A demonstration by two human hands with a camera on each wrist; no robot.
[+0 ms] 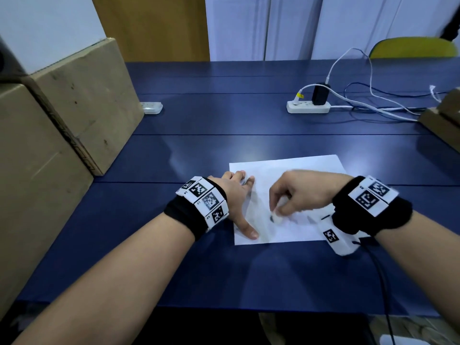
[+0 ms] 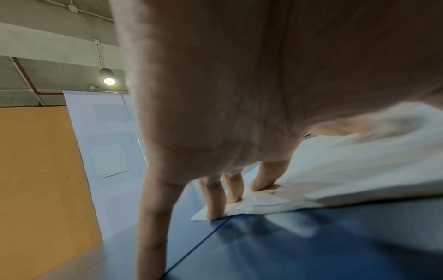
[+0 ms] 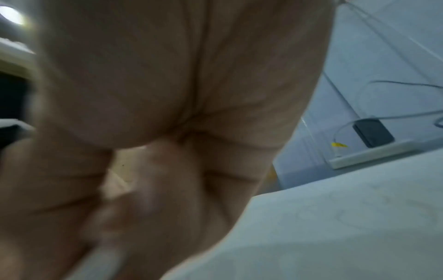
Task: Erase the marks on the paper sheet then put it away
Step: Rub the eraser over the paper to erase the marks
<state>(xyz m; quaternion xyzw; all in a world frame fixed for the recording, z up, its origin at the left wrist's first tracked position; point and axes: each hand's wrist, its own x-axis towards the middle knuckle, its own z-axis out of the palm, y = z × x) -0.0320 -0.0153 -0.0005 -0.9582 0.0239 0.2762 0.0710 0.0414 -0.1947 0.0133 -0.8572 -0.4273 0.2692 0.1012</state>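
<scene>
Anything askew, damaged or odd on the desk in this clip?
Slightly: the paper sheet is wrinkled along its left edge where the left hand presses it flat. The right hand pinches an eraser. Nothing spilled.

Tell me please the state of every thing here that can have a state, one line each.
paper sheet: flat on the table, dark mark remains near the eraser
eraser: pinched, tip on the sheet
left hand: fingers spread, pressing the sheet's left edge
right hand: pinches the eraser
power strip: black adapter and white plug inserted
cardboard boxes: closed
</scene>
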